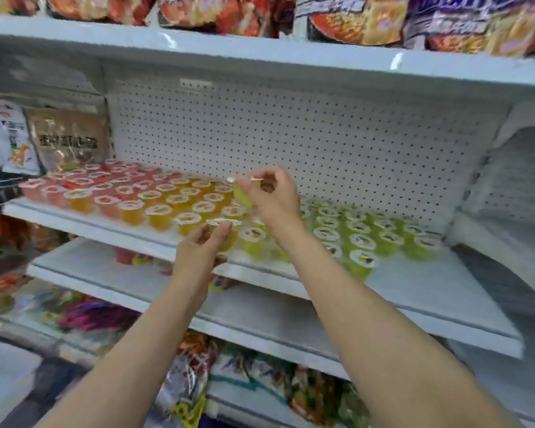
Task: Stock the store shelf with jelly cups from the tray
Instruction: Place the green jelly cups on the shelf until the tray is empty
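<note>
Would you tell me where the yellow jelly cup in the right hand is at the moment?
The right hand pinches the yellow jelly cup by its rim, mid-frame above the shelf, over the orange cups.

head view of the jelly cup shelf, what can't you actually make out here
- Tray: not in the head view at all, outside the frame.
- Jelly cup in right hand: mostly hidden by the fingers, lid print blurred.
- Cup in left hand: lower part hidden by the palm.
- Cups behind the right forearm: covered.
- Brown bag lettering: motion blur.
- Top-shelf packets: cut off by the top edge.

Head view, near shelf (414, 282), facing forward-down
</note>
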